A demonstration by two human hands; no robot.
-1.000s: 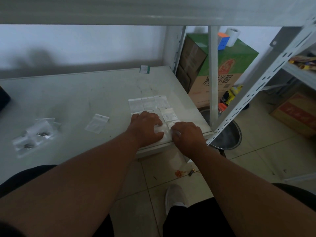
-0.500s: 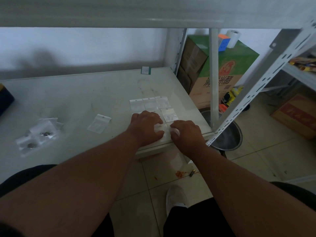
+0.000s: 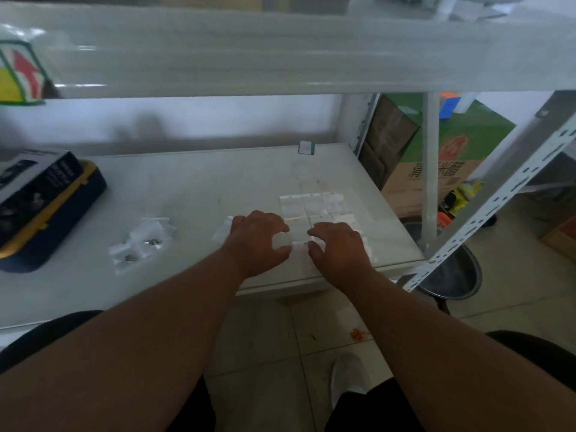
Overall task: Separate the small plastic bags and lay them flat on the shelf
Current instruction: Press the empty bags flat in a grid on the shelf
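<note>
Several small clear plastic bags (image 3: 312, 206) lie flat in a tight grid on the white shelf (image 3: 193, 194), near its right front corner. My left hand (image 3: 256, 243) and my right hand (image 3: 340, 249) hover side by side over the grid's near rows, fingers arched, fingertips touching the bags there. One flat bag (image 3: 298, 244) shows in the gap between the hands. A single bag (image 3: 222, 232) peeks out left of my left hand. A loose pile of bags (image 3: 141, 244), some holding small dark parts, sits further left.
A dark blue and yellow box (image 3: 40, 207) lies at the shelf's left end. A small green-edged card (image 3: 306, 148) stands at the back. The upper shelf (image 3: 280, 51) hangs low overhead. A perforated upright (image 3: 498, 198), cartons (image 3: 448, 157) and a metal basin (image 3: 452, 275) are on the right.
Both hands have drawn slightly apart and their fingers now arch up, exposing a bag between them. The view has shifted, bringing the blue box into sight on the left.
</note>
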